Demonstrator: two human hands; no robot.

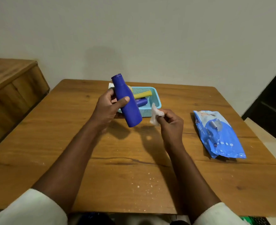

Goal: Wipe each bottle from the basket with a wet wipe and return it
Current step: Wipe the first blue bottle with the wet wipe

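Looking down from the head camera, the single view shows a person seated at a wooden table [101, 159], with everything best placed against the light-blue basket [151, 98] at the table's far middle.

Directly in front of the basket and raised off the table, the left hand [108, 108] grips a dark blue bottle [127, 101], thumb across its near face and fingers wrapped behind. The bottle is tilted, its narrow capped neck leaning up and away to the left and its flat base pointing down toward the person. Held this way, most of its body and its base stand free of the hand, probably so the wipe can reach them.

Just in front of the basket's right corner, the right hand [171, 122] pinches a crumpled white wet wipe [156, 115] between thumb and fingertips. Wipe and bottle are near each other but apart, so no rubbing is under way at this instant.

The bottle looks smooth, matte and evenly coloured, with no label visible on this side; whether it is damp cannot be told.

Inside the basket lie a yellow bottle [143, 94] and another dark blue bottle [141, 102], both on their sides. Well to the right of the basket, a blue wipes pack [218, 133] lies flat, within the right hand's reach.
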